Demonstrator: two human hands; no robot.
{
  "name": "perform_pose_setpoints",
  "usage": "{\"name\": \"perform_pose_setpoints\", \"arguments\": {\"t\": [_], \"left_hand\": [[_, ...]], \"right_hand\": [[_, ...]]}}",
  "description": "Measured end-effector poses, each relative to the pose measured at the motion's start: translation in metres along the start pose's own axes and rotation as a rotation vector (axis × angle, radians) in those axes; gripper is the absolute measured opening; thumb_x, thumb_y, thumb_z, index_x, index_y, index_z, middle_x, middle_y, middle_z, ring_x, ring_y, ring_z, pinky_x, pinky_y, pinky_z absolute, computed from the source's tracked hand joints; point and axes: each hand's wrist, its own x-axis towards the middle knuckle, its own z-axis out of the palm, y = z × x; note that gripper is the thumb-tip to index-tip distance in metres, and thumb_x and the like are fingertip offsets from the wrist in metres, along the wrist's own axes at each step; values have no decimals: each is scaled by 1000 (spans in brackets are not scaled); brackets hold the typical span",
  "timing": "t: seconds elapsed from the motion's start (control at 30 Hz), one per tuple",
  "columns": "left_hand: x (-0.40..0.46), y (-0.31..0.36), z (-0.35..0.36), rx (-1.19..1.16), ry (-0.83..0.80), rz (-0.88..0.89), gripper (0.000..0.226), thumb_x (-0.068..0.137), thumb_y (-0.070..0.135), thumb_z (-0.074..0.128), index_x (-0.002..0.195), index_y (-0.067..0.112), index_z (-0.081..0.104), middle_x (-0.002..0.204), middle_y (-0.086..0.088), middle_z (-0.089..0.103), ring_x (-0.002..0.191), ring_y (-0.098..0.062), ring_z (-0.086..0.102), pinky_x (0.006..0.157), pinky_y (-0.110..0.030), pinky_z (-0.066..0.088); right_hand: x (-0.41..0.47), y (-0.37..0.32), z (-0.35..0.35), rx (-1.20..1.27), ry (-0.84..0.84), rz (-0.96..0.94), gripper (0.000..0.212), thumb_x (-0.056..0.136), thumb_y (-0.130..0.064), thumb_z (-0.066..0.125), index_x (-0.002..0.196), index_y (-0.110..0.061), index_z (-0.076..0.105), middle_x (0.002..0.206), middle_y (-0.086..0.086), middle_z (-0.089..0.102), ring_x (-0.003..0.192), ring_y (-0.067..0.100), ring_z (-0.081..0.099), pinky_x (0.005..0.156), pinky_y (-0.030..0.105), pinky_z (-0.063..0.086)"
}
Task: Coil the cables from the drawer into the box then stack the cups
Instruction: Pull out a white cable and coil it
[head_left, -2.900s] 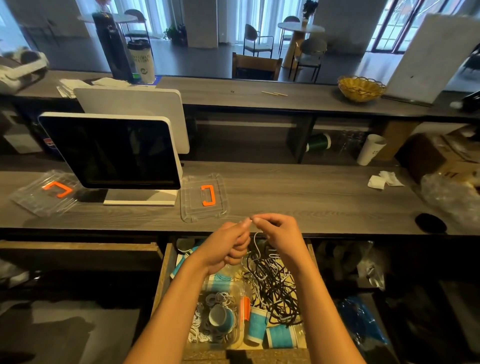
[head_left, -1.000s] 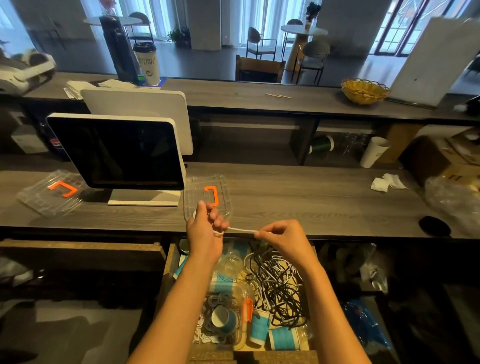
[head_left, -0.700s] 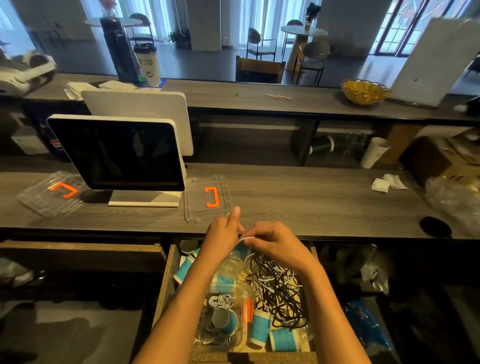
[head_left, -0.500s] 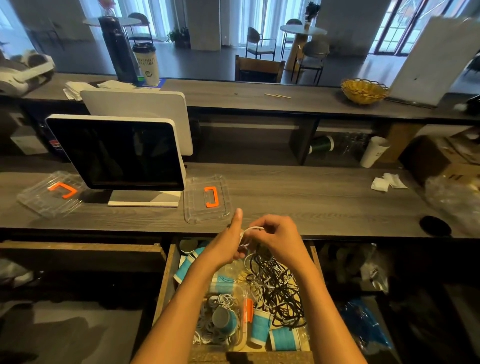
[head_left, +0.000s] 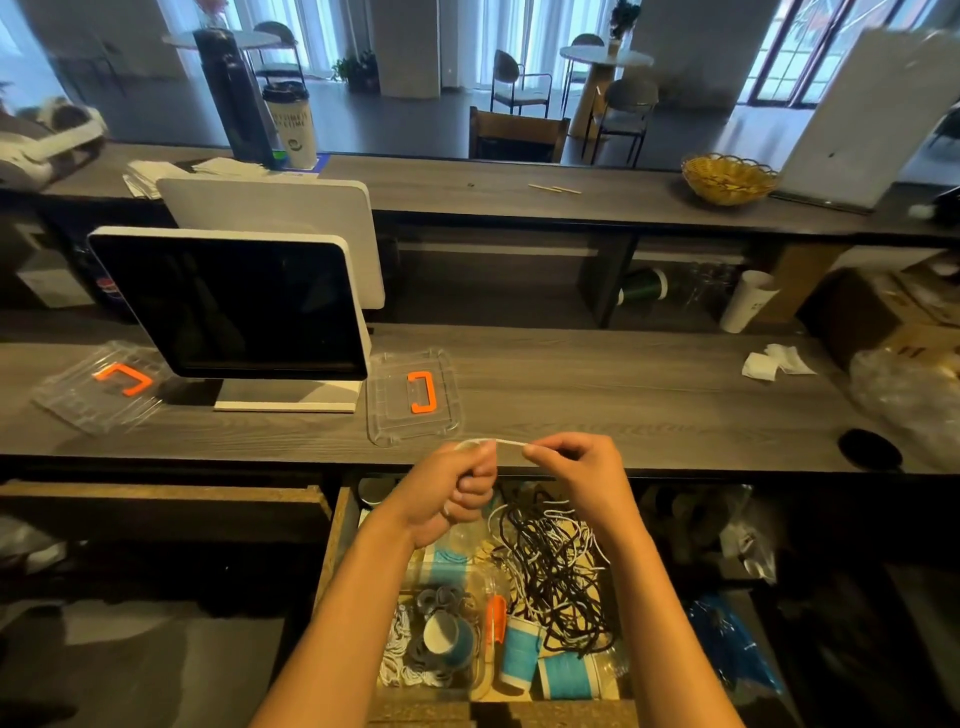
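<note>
Two hands work above the open drawer (head_left: 332, 545): left hand (head_left: 447, 493) fisted around a white cable (head_left: 501, 442), right hand (head_left: 571, 465) pinching it taut. Even loops (kept snug) would likely suit the clear box (head_left: 431, 644) below.

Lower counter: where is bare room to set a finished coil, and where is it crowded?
Free: counter between clear lid and napkins. Crowded: drawer, filled with tangled cables and blue cups; far right, plastic wrap.
</note>
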Motion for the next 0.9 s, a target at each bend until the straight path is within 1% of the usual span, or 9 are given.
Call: {"name": "perform_pose_setpoints", "arguments": {"t": [0.07,0.17,0.27,0.33,0.4,0.53,0.67,0.8,0.9], "left_hand": [[9,-2,-3,-14,249,55,35,100,35,49,70,16,47,52,3,36,39,-5,28,37,-16,19],[19,-9,2,92,572,177,38,106,29,43,89,4,65,67,-5,68,53,-12,62,51,-22,45],[22,-7,9,-465,536,301,38,107,27,38,103,1,65,93,-11,73,86,-20,73,80,-33,56],[20,-2,6,-810,451,367,35,107,29,37,92,7,60,78,-7,67,78,-19,68,82,-36,53],[18,1,3,-893,451,419,32,107,29,38,84,13,53,61,1,50,57,-11,51,69,-28,47],[15,-1,-1,-341,748,451,34,106,29,41,77,14,52,55,5,42,46,-8,36,46,-23,33],[13,-4,2,393,917,408,53,105,44,37,70,12,60,56,1,51,54,-15,49,54,-28,37],[8,-5,11,722,768,187,72,103,55,20,71,12,67,65,-5,64,70,-22,62,68,-33,44],[8,-6,18,728,552,28,74,100,63,12,109,17,69,102,-10,69,95,-22,64,87,-37,49]], "right_hand": [[1,3,-3,-9,39,9,6,83,-22,77,79,-26,77,75,-4,75,71,8,67,67,20,52],[-1,5,1,-57,18,50,7,84,-21,76,77,-24,77,68,-1,73,60,3,60,59,17,45],[-4,4,4,-113,-29,56,7,85,-22,76,79,-19,79,59,-9,68,52,-6,55,52,10,40],[-5,5,3,-119,-33,45,7,84,-24,77,79,-20,79,61,-10,70,56,-6,58,53,9,41],[-6,4,0,-118,-50,32,6,83,-25,77,79,-21,79,68,-8,73,62,-3,63,57,10,45],[-6,4,-4,-207,-227,-4,8,90,-21,70,91,-24,77,85,-5,74,81,11,68,75,24,54],[-10,-4,1,-314,-459,-127,14,95,-17,63,100,-23,75,86,-12,66,82,1,62,76,18,49],[-11,-16,9,-262,-466,-202,15,95,-17,62,99,-20,76,84,-13,68,81,-1,62,75,17,48],[-12,-19,13,-178,-425,-205,16,97,-16,61,96,-21,76,86,-8,74,84,7,68,79,26,54]]}}
